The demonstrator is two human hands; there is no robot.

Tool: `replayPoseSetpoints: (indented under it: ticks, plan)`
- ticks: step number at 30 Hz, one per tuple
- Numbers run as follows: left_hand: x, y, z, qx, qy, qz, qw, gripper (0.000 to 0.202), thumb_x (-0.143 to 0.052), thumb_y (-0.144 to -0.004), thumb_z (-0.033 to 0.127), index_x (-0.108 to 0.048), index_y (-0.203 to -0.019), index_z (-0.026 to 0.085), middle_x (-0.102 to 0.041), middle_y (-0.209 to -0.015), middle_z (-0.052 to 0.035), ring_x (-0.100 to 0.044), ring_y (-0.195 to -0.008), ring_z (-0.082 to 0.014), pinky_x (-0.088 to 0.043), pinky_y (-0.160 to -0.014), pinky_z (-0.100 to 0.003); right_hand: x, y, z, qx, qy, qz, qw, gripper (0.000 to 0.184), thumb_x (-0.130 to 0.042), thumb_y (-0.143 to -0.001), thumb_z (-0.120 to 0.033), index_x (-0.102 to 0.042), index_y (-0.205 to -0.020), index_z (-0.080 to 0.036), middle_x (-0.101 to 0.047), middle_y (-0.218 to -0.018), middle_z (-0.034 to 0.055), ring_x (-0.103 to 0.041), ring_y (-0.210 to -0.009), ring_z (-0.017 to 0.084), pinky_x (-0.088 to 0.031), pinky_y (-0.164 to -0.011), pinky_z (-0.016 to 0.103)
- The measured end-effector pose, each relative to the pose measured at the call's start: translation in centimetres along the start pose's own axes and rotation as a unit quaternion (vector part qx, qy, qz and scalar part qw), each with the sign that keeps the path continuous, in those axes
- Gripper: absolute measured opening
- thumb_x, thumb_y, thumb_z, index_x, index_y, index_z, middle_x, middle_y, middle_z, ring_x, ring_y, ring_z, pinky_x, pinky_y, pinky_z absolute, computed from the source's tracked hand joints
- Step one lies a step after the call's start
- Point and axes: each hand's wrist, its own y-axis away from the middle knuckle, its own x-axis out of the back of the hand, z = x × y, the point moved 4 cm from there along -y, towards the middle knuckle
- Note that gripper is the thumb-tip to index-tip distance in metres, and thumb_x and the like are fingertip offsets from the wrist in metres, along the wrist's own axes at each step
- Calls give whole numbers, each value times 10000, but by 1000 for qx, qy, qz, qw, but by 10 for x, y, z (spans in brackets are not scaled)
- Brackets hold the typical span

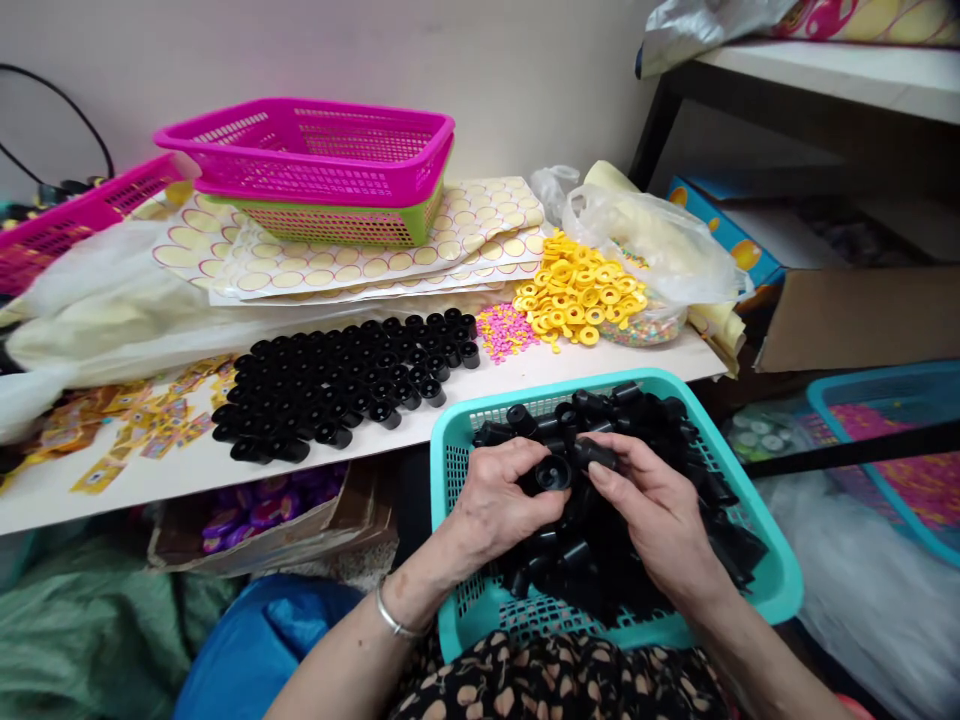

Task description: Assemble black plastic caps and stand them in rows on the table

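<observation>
My left hand (506,495) is closed round a black plastic cap (553,474), its hollow end facing up toward me. Close beside it, my right hand (652,505) pinches another black cap (595,455) between thumb and fingers. Both hands are over a turquoise basket (780,575), which is heaped with loose black caps lying at all angles. On the white table to the left, many black caps (337,385) stand upright in close rows with their open ends up.
Yellow rings (581,290) and small pink and yellow bits (508,332) lie in piles behind the basket. Small yellow packets (150,420) are scattered at left. Stacked pink baskets (315,150) rest on printed sheets (480,235). A cardboard box (832,315) is at right.
</observation>
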Motion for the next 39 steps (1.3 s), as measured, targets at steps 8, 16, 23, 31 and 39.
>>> replayPoseSetpoints:
  ticks: [8,16,23,31,39]
  plan:
    - [0,3,-3,-22,-128,-67,989,98,-596,-675,112,-642,-758,137,-604,-748,-23,-534,-658,-122,-398,-591,-231,-6,8,-30,240,317,-94,913,348,-496,-888,-110,-543,-1227,-172,-553,-1106,94,-552,-1025,172,-486,-878,280]
    - [-4,3,3,-56,-194,-94,975,88,-640,-679,179,-584,-628,133,-507,-610,2,-448,-571,-113,-315,-533,-249,-13,9,-27,280,388,-123,869,414,-486,-886,-92,-488,-1296,-150,-580,-1101,119,-570,-1025,193,-526,-859,313]
    - [-1,6,-5,-51,-133,-23,990,211,-693,-708,292,-575,-624,138,-520,-598,9,-452,-545,-96,-348,-524,-233,-21,18,-11,373,456,-76,805,514,-551,-887,-312,-436,-1336,-90,-524,-1301,213,-510,-1181,317,-500,-931,481]
    - [50,36,2,-55,-138,156,977,229,-743,-692,319,-677,-818,140,-662,-728,-24,-587,-645,-123,-454,-619,-230,-35,4,-28,360,393,-188,825,530,-464,-903,-483,-457,-1339,-180,-549,-1317,133,-543,-1187,266,-525,-927,371]
    - [129,76,-94,222,-183,446,847,320,-718,-669,381,-714,-911,170,-701,-835,-19,-632,-745,-175,-476,-708,-263,18,-10,-18,241,386,-7,891,235,-596,-840,-350,-623,-1040,-229,-615,-1185,57,-598,-1078,211,-477,-965,331]
